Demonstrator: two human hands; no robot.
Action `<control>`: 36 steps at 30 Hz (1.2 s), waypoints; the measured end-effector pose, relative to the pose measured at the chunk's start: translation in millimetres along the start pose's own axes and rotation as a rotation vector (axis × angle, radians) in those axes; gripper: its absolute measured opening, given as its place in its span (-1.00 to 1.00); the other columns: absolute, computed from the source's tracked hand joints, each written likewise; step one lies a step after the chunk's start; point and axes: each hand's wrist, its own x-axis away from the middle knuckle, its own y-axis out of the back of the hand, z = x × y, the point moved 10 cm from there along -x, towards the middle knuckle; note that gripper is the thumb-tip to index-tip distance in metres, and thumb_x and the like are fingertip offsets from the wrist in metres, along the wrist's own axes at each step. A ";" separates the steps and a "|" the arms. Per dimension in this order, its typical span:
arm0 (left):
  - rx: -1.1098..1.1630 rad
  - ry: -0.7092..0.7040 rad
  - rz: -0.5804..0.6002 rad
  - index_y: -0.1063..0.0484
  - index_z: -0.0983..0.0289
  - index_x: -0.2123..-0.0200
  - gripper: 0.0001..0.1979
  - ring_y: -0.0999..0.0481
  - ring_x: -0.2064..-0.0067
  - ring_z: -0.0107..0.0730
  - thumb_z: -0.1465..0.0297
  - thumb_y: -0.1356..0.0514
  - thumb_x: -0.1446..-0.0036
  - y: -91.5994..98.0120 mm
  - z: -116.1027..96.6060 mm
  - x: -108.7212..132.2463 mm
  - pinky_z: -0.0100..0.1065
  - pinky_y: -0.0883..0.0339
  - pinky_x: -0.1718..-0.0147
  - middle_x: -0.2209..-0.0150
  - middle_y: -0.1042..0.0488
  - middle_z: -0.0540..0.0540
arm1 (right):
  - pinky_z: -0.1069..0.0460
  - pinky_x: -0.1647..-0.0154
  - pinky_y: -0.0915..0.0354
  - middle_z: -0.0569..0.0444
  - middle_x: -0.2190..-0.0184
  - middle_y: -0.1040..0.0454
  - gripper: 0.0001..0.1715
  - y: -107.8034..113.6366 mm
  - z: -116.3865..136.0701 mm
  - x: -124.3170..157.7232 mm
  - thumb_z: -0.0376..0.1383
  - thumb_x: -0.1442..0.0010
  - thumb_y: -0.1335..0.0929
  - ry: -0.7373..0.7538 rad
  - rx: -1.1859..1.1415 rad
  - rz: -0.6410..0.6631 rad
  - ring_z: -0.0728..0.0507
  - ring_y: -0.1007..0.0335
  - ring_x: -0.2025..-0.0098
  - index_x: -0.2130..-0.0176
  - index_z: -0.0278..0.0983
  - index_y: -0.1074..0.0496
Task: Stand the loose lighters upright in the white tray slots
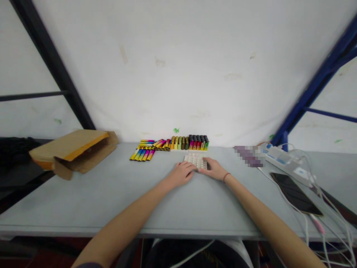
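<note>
A small white tray with rows of round cups lies on the table in front of me. My left hand rests at its near left corner, the fingers bent over the edge. On the right side, my right hand grips the tray with the thumb along the near edge and the fingers round the side. Just behind stands a tray of upright black-topped coloured tubes. Left of it is another upright group of yellow and dark tubes. Several shiny multicoloured tubes lie flat further left.
An opened brown cardboard box lies at the left of the grey table. On the right are a phone, a white power strip and loose white cables. A wall closes off the back; a blue post rises at the right.
</note>
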 end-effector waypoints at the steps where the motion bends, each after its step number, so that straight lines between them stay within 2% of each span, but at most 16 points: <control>1: 0.019 -0.027 -0.032 -0.50 0.16 -0.10 -0.65 -0.42 -0.20 -0.22 0.41 -0.07 -0.32 4.0 -1.0 -0.4 -0.15 -0.28 -0.20 -0.15 -0.49 0.16 | -0.21 -0.27 -0.30 -0.22 -0.16 -0.51 -0.18 -2.2 3.4 6.9 0.03 -0.07 -0.52 0.038 0.000 0.025 -0.35 -0.45 -0.19 -0.20 -0.30 -0.42; 3: 0.038 -0.034 -0.101 -0.52 0.20 -0.09 -0.67 -0.43 -0.18 -0.23 0.37 -0.08 -0.34 16.6 4.7 -0.3 -0.20 -0.27 -0.23 -0.16 -0.47 0.20 | -0.23 -0.27 -0.29 -0.21 -0.18 -0.50 -0.20 -1.2 4.3 16.2 0.00 -0.11 -0.50 0.047 0.003 0.024 -0.35 -0.45 -0.19 -0.22 -0.29 -0.39; 5: -0.003 0.065 -0.147 -0.53 0.24 -0.07 -0.66 -0.45 -0.15 -0.22 0.36 -0.05 -0.36 33.2 25.1 2.0 -0.22 -0.28 -0.23 -0.11 -0.50 0.22 | -0.23 -0.28 -0.28 -0.23 -0.19 -0.48 -0.23 0.9 4.9 20.6 -0.02 -0.15 -0.47 0.042 0.022 0.012 -0.35 -0.43 -0.19 -0.23 -0.31 -0.37; 7: -0.118 0.286 -0.183 -0.55 0.26 -0.05 -0.63 -0.47 -0.10 -0.16 0.39 0.01 -0.37 54.1 60.1 11.4 -0.16 -0.32 -0.18 -0.02 -0.54 0.23 | -0.23 -0.28 -0.26 -0.25 -0.20 -0.47 -0.24 1.7 6.5 22.4 -0.02 -0.18 -0.45 0.035 0.045 0.010 -0.36 -0.42 -0.20 -0.24 -0.35 -0.36; 9: -0.269 0.557 -0.233 -0.56 0.27 -0.04 -0.61 -0.45 -0.10 -0.03 0.41 0.02 -0.36 78.4 97.9 31.4 -0.03 -0.33 -0.14 -0.03 -0.52 0.28 | -0.22 -0.30 -0.25 -0.25 -0.21 -0.46 -0.24 1.7 8.0 23.1 -0.02 -0.20 -0.44 0.026 0.056 0.018 -0.36 -0.41 -0.21 -0.24 -0.36 -0.36; 10: -0.323 0.649 -0.254 -0.55 0.25 -0.06 -0.61 -0.41 -0.14 0.04 0.41 0.01 -0.34 88.3 111.4 41.4 0.01 -0.34 -0.12 -0.07 -0.50 0.30 | -0.22 -0.30 -0.24 -0.25 -0.21 -0.46 -0.24 1.7 8.4 23.2 -0.02 -0.20 -0.43 0.021 0.056 0.023 -0.36 -0.41 -0.22 -0.25 -0.35 -0.35; 12: -0.388 0.787 -0.299 -0.55 0.22 -0.06 -0.61 -0.35 -0.19 0.14 0.40 0.00 -0.33 102.3 131.4 59.8 0.07 -0.35 -0.07 -0.13 -0.45 0.32 | -0.22 -0.32 -0.23 -0.23 -0.22 -0.45 -0.23 1.7 8.5 23.5 -0.01 -0.20 -0.44 0.011 0.051 0.033 -0.35 -0.39 -0.24 -0.25 -0.34 -0.35; 15: -0.399 0.890 -0.288 -0.59 0.24 0.02 -0.65 -0.33 -0.20 0.23 0.37 -0.03 -0.32 103.0 148.4 74.1 0.14 -0.33 -0.05 -0.13 -0.45 0.36 | -0.23 -0.32 -0.23 -0.24 -0.22 -0.45 -0.23 2.2 8.3 23.4 -0.01 -0.19 -0.44 0.011 0.037 0.039 -0.36 -0.39 -0.24 -0.25 -0.34 -0.35; 20: -0.304 0.828 -0.226 -0.60 0.28 0.13 -0.67 -0.48 -0.06 0.22 0.37 -0.02 -0.32 86.2 155.2 65.2 0.20 -0.32 -0.03 0.04 -0.56 0.38 | -0.23 -0.32 -0.24 -0.26 -0.22 -0.44 -0.22 1.4 6.1 22.8 0.00 -0.19 -0.45 0.023 0.035 0.041 -0.36 -0.39 -0.23 -0.25 -0.35 -0.36; 23: -0.226 0.752 -0.171 -0.58 0.30 0.14 -0.68 -0.54 -0.02 0.11 0.36 -0.04 -0.30 75.2 154.3 53.3 0.03 -0.37 -0.02 0.05 -0.57 0.37 | -0.27 -0.32 -0.23 -0.26 -0.23 -0.44 -0.20 0.7 4.3 22.3 0.02 -0.19 -0.44 0.038 0.030 0.031 -0.38 -0.39 -0.23 -0.25 -0.36 -0.35; 25: -0.206 0.745 -0.073 -0.57 0.34 0.16 -0.71 -0.56 0.00 0.04 0.36 -0.07 -0.27 64.8 154.2 47.7 -0.12 -0.38 0.01 0.08 -0.58 0.38 | -0.29 -0.32 -0.24 -0.27 -0.22 -0.45 -0.19 0.5 3.5 22.1 0.03 -0.18 -0.44 0.051 0.023 0.022 -0.40 -0.40 -0.22 -0.25 -0.36 -0.35; 27: -0.170 0.746 0.021 -0.55 0.34 0.23 -0.77 -0.58 0.04 -0.02 0.37 -0.12 -0.23 54.4 151.8 44.1 -0.22 -0.37 0.06 0.17 -0.60 0.35 | -0.30 -0.31 -0.25 -0.29 -0.21 -0.45 -0.17 0.0 2.6 21.9 0.05 -0.18 -0.44 0.060 0.020 0.020 -0.41 -0.40 -0.21 -0.25 -0.39 -0.35; 29: -0.094 0.712 0.050 -0.51 0.30 0.34 -0.85 -0.59 0.08 -0.06 0.39 -0.16 -0.19 47.5 143.9 38.5 -0.27 -0.36 0.12 0.26 -0.60 0.27 | -0.30 -0.31 -0.25 -0.30 -0.21 -0.45 -0.16 -0.3 1.9 21.8 0.05 -0.18 -0.43 0.064 0.023 0.020 -0.42 -0.40 -0.21 -0.25 -0.40 -0.35; 31: 0.021 0.657 -0.016 -0.43 0.26 0.44 -0.86 -0.58 0.13 -0.11 0.40 -0.17 -0.17 46.5 132.7 30.8 -0.29 -0.34 0.15 0.34 -0.57 0.19 | -0.30 -0.30 -0.26 -0.28 -0.21 -0.45 -0.17 -0.2 1.2 21.6 0.06 -0.18 -0.43 0.064 0.027 0.017 -0.42 -0.41 -0.21 -0.25 -0.38 -0.35; 33: 0.217 0.628 -0.143 -0.34 0.24 0.48 -0.83 -0.56 0.19 -0.19 0.41 -0.15 -0.18 47.0 123.5 24.8 -0.31 -0.33 0.19 0.39 -0.52 0.13 | -0.30 -0.30 -0.27 -0.27 -0.21 -0.45 -0.17 -0.1 0.9 21.4 0.07 -0.17 -0.44 0.063 0.029 0.014 -0.41 -0.41 -0.20 -0.24 -0.35 -0.36; 36: 0.706 0.675 -0.317 -0.29 0.23 0.40 -0.92 -0.52 0.38 -0.36 0.42 -0.11 -0.16 35.3 116.9 22.9 -0.36 -0.33 0.33 0.44 -0.45 0.02 | -0.30 -0.29 -0.27 -0.27 -0.20 -0.46 -0.18 0.5 1.3 21.2 0.07 -0.16 -0.45 0.066 0.025 0.005 -0.41 -0.42 -0.20 -0.23 -0.34 -0.37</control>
